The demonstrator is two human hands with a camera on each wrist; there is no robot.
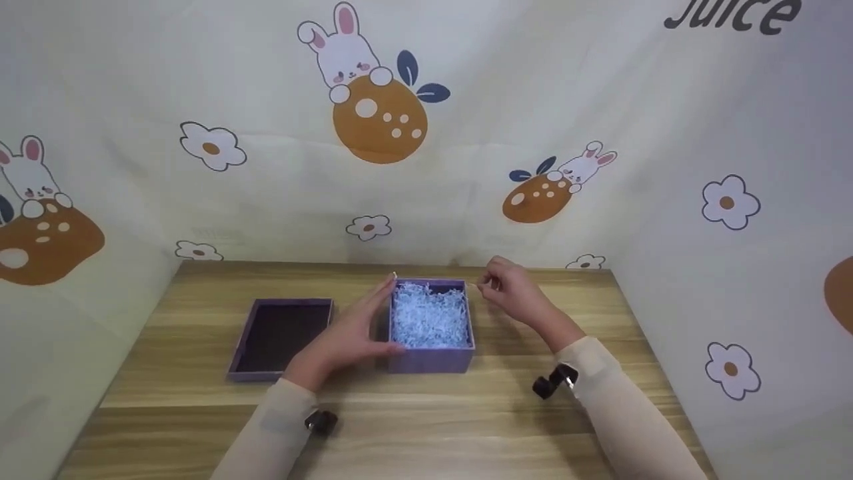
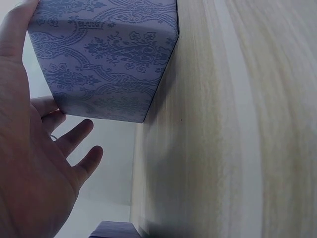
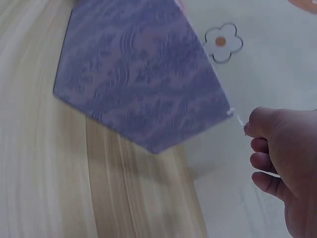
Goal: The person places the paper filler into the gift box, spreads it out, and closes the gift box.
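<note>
A purple patterned box [image 1: 430, 361] stands open on the table, filled with pale blue shredded paper [image 1: 430, 319]. My left hand [image 1: 353, 333] holds the box along its left side, thumb at the front corner and a fingertip at the back corner. In the left wrist view, ring and little fingers [image 2: 90, 161] stretch out free of the box wall [image 2: 104, 69]. Off the back right corner, my right hand [image 1: 513, 290] pinches a thin strand of the shredded paper [image 3: 239, 120] between thumb and index finger. That strand runs from the box rim to the fingertips.
Left of the box lies its shallow purple lid [image 1: 256, 377], dark inside facing up, partly behind my left hand. Wood-grain table [image 1: 426, 427] lies underneath. A cream cloth [image 1: 280, 193] printed with rabbits and flowers hangs behind and on both sides.
</note>
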